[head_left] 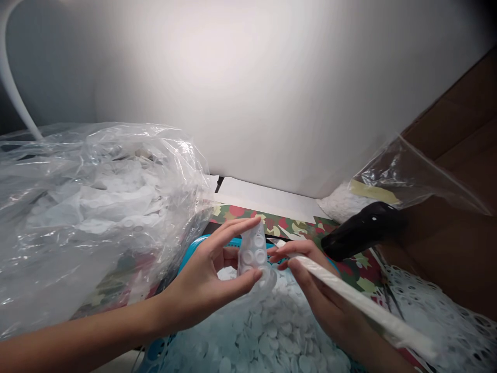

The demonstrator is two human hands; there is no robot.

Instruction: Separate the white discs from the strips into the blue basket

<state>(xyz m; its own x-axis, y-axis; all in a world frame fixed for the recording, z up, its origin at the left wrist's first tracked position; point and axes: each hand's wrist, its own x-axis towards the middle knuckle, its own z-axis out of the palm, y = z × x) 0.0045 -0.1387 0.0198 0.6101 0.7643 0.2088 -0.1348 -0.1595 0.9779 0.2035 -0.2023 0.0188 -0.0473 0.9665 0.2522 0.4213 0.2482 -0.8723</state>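
Two bare hands met near the middle of the frame, over a blue basket [189, 255] heaped with small white discs [272, 342]. Between the thumb and fingers of the left hand [198, 280] a translucent piece [258, 255] with round raised cups stood roughly upright, pinched so that several cups showed; the right hand [316, 290] had its grip closed around a slim tool [361, 301], whose pale handle slanted toward the lower right while its tip pointed toward the piece. Whether the tip touched it could not be told. Good handling, as I judged it, called for a light pinch, since the piece looked soft enough to buckle, and for small, steady touches of the tool, never aimed at the left thumb. Turning the cups to the light seemed sensible, because clear plastic over pale discs was hard to read. Beyond the basket, the counter wore a camouflage-patterned cover [279, 225] in green, red and cream. A large clear bag [97, 207] of white pieces filled the left of the frame; a black object [361, 230] of uncertain kind stood right of centre, with perforated pale sheets [435, 300] at the lower right and brown cardboard [466, 129] along the right edge. A plain wall [248, 103], brightly lit, took up the top, and a curved white stem [11, 85] rose at the upper left.
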